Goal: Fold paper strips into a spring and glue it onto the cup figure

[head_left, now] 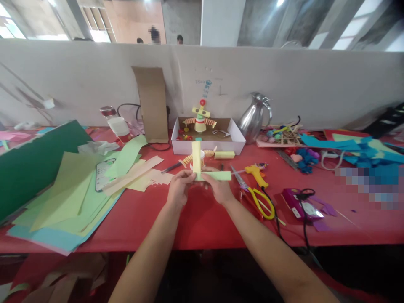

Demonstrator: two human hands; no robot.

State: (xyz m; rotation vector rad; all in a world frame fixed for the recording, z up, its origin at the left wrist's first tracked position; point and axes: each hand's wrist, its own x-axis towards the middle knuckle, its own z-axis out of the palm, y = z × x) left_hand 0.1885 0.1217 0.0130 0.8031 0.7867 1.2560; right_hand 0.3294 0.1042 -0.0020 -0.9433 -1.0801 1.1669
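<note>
Two paper strips meet at a corner between my hands, above the red table. The yellow strip (196, 156) stands upright, and the green strip (219, 175) runs out to the right. My left hand (180, 185) pinches the corner where they meet. Thumb and fingers of my right hand (221, 189) close on the green strip. Just behind lie folded paper springs (187, 160) and a small yellow paper roll (224, 155). A white cup-like piece (202, 159) is partly hidden by the upright strip.
Scissors (263, 204) and a yellow glue gun (257, 174) lie at right, near a purple corded box (301, 204). A paper figure (201, 118) stands in a white box (208, 147); a steel jug (255, 115) is beside it. Coloured sheets (63, 189) and a phone (105, 174) lie left.
</note>
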